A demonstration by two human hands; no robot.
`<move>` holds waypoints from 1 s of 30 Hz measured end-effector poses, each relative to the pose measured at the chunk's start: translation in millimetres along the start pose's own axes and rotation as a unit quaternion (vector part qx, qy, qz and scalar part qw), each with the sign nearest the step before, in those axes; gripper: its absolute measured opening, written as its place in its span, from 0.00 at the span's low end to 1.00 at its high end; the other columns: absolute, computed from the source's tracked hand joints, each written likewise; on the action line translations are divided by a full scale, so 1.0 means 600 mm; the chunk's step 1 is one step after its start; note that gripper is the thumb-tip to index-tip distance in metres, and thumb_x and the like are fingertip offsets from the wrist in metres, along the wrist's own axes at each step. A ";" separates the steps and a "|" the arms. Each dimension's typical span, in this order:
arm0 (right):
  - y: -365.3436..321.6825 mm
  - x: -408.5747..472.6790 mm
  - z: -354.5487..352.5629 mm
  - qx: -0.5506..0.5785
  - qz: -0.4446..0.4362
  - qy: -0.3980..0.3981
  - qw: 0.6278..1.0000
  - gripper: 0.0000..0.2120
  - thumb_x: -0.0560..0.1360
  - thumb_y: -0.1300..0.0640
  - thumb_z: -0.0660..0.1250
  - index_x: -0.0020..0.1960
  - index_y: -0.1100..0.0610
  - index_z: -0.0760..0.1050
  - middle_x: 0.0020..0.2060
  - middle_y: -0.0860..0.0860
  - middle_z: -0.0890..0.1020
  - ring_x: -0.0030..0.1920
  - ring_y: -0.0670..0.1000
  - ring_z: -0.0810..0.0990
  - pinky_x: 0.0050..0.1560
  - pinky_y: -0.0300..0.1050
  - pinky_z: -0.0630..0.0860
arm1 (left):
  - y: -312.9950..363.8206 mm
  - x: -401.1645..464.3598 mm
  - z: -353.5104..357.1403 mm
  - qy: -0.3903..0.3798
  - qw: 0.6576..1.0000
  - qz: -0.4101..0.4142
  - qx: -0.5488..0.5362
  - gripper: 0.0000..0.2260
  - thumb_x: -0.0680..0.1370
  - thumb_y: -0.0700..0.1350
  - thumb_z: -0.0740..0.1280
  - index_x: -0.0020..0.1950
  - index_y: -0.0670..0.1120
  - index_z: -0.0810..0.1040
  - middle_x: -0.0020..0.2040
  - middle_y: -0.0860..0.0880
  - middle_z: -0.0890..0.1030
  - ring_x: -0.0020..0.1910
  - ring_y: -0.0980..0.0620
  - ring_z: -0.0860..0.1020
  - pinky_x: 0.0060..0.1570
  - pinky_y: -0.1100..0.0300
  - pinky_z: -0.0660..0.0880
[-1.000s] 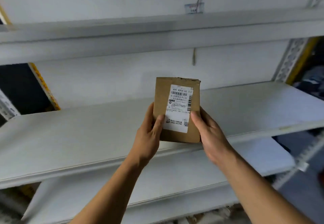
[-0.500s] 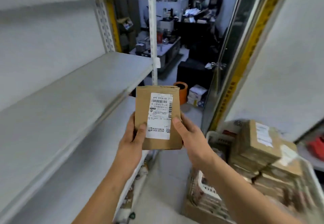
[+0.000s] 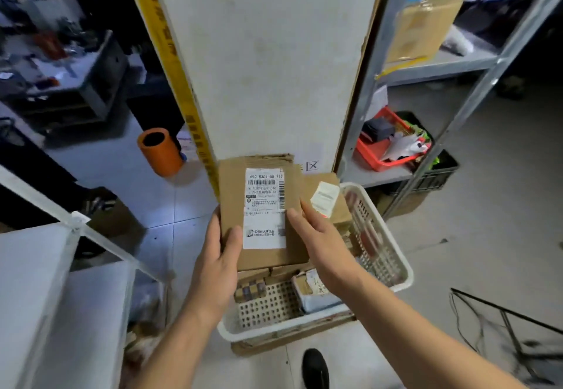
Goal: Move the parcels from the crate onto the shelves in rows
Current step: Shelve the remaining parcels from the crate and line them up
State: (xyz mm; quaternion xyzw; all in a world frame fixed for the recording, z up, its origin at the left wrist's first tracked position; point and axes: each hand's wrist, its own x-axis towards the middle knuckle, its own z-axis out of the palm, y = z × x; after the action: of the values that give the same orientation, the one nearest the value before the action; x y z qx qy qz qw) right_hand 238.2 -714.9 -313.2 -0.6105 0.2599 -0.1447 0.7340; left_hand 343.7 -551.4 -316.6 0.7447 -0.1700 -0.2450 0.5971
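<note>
A flat brown cardboard parcel (image 3: 265, 203) with a white shipping label is held upright in front of me, above the crate. My left hand (image 3: 217, 254) grips its lower left edge, thumb on the front face. My right hand (image 3: 320, 242) holds its right edge, thumb on the label. Below stands a white perforated plastic crate (image 3: 380, 254) on the floor, with several more cardboard parcels inside; one labelled box (image 3: 327, 198) sits on top behind the held parcel. The white shelves (image 3: 33, 282) lie at the lower left.
A white pillar (image 3: 262, 62) with a yellow strip rises behind the crate. A metal rack on the right carries a red basket (image 3: 384, 151) and a cardboard box (image 3: 423, 23). An orange cylinder (image 3: 158, 151) stands on the floor. My shoe (image 3: 315, 367) is near the crate.
My view has swung right from the shelves to the crate and pillar. Both hands kept hold of the labelled parcel, which now hangs over the crate.
</note>
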 end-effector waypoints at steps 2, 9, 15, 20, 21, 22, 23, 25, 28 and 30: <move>-0.008 0.028 -0.063 0.001 -0.009 0.036 0.999 0.19 0.87 0.47 0.62 0.77 0.45 0.73 0.70 0.43 0.81 0.72 0.46 0.77 0.77 0.55 0.69 | 0.021 0.037 0.066 -0.027 0.999 0.006 -0.023 0.18 0.86 0.53 0.61 0.74 0.70 0.68 0.63 0.64 0.82 0.62 0.61 0.81 0.61 0.57 0.78; -0.007 0.125 -0.226 0.007 -0.016 0.127 0.992 0.19 0.85 0.41 0.63 0.75 0.43 0.75 0.70 0.45 0.81 0.72 0.50 0.78 0.76 0.59 0.70 | 0.022 0.173 0.230 -0.124 0.992 -0.018 -0.016 0.21 0.85 0.57 0.62 0.79 0.64 0.66 0.69 0.64 0.79 0.68 0.63 0.77 0.73 0.51 0.72; 0.038 0.207 -0.298 0.017 0.029 0.163 0.986 0.16 0.86 0.45 0.64 0.70 0.49 0.81 0.63 0.50 0.86 0.65 0.54 0.84 0.71 0.62 0.76 | -0.010 0.269 0.301 -0.139 0.985 -0.042 0.089 0.17 0.84 0.60 0.62 0.74 0.67 0.68 0.61 0.66 0.81 0.58 0.63 0.79 0.62 0.52 0.77; 0.072 0.271 -0.318 -0.034 0.057 0.180 0.981 0.18 0.83 0.39 0.66 0.64 0.48 0.84 0.61 0.50 0.86 0.63 0.53 0.85 0.69 0.62 0.78 | -0.060 0.329 0.326 -0.110 0.969 -0.059 0.212 0.23 0.78 0.70 0.59 0.72 0.68 0.68 0.64 0.50 0.77 0.60 0.49 0.77 0.60 0.47 0.79; 0.082 0.282 -0.321 -0.051 0.064 0.173 0.982 0.19 0.81 0.36 0.66 0.63 0.45 0.84 0.61 0.49 0.86 0.63 0.52 0.85 0.69 0.61 0.78 | -0.067 0.336 0.327 -0.105 0.956 -0.052 0.268 0.23 0.79 0.70 0.58 0.72 0.64 0.69 0.65 0.48 0.75 0.62 0.45 0.72 0.63 0.44 0.76; 0.092 0.290 -0.324 -0.062 0.069 0.164 0.982 0.19 0.80 0.34 0.66 0.63 0.44 0.84 0.61 0.48 0.86 0.63 0.51 0.85 0.68 0.59 0.79 | -0.074 0.342 0.327 -0.095 0.938 -0.032 0.331 0.24 0.80 0.69 0.57 0.72 0.59 0.71 0.67 0.48 0.74 0.65 0.44 0.67 0.65 0.43 0.72; 0.102 0.297 -0.325 -0.067 0.073 0.158 0.982 0.19 0.81 0.35 0.65 0.63 0.44 0.84 0.60 0.46 0.86 0.62 0.49 0.85 0.66 0.55 0.80 | -0.080 0.345 0.326 -0.083 0.919 -0.009 0.386 0.24 0.82 0.67 0.57 0.71 0.55 0.72 0.71 0.48 0.71 0.68 0.43 0.63 0.68 0.43 0.68; 0.114 0.303 -0.320 -0.075 0.078 0.163 0.981 0.17 0.84 0.41 0.64 0.66 0.49 0.84 0.58 0.43 0.87 0.59 0.44 0.85 0.58 0.39 0.81 | -0.088 0.345 0.324 -0.062 0.886 0.020 0.459 0.25 0.82 0.67 0.56 0.71 0.52 0.73 0.79 0.48 0.63 0.76 0.44 0.54 0.74 0.42 0.59; 0.137 0.308 -0.307 -0.120 0.090 0.153 0.977 0.20 0.86 0.41 0.61 0.71 0.49 0.80 0.60 0.40 0.86 0.63 0.44 0.83 0.64 0.42 0.80 | -0.118 0.350 0.322 -0.045 0.846 0.037 0.530 0.28 0.83 0.67 0.54 0.74 0.51 0.70 0.85 0.45 0.52 0.82 0.42 0.46 0.76 0.40 0.52; 0.160 0.316 -0.307 -0.172 0.083 0.146 0.971 0.27 0.83 0.32 0.57 0.74 0.44 0.76 0.66 0.42 0.83 0.69 0.46 0.79 0.74 0.53 0.74 | -0.126 0.351 0.320 -0.041 0.835 0.041 0.548 0.30 0.83 0.68 0.52 0.78 0.52 0.67 0.86 0.45 0.50 0.83 0.41 0.44 0.76 0.41 0.51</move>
State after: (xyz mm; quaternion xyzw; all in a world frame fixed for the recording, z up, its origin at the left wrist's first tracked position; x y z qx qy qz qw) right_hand 281.6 -946.1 -467.2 -0.6763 0.4349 -0.1238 0.5816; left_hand 404.9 -803.8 -456.5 0.9317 -0.3309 -0.1170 0.0936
